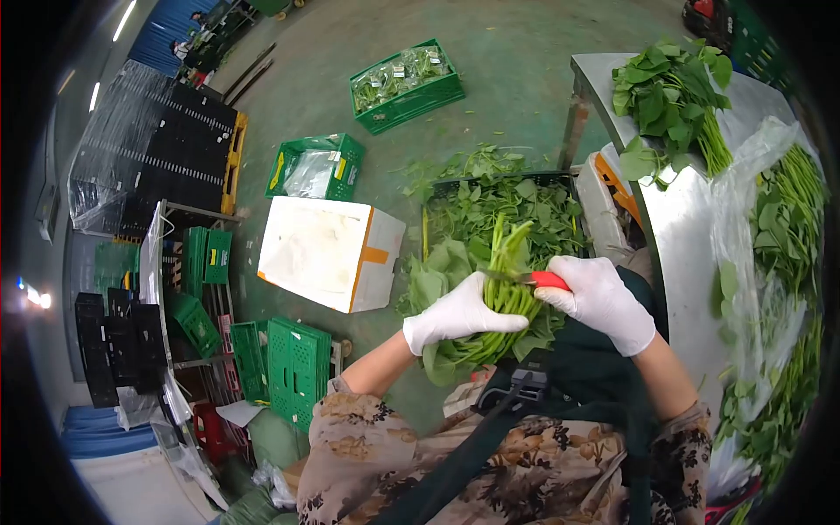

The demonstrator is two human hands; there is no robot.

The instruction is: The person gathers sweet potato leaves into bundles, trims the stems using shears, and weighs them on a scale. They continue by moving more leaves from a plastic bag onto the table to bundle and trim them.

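In a white glove, my left hand [459, 315] is wrapped round a bunch of leafy green vegetables [509, 302], its stems pointing up and away from me. My gloved right hand [599, 297] grips the red handle of a knife [549, 280]. The dark blade lies across the stems, just above my left fingers. Beneath and beyond the bunch, a dark crate [551, 178] is heaped with loose leaves and stem pieces [534, 210].
A metal table [678, 227] at right carries a leafy bunch [669, 101] and more greens [783, 210] under clear plastic. Left of me stands a white foam box [315, 249]. Green crates [407, 105] sit on the floor ahead; stacked ones [293, 372] stand lower left.
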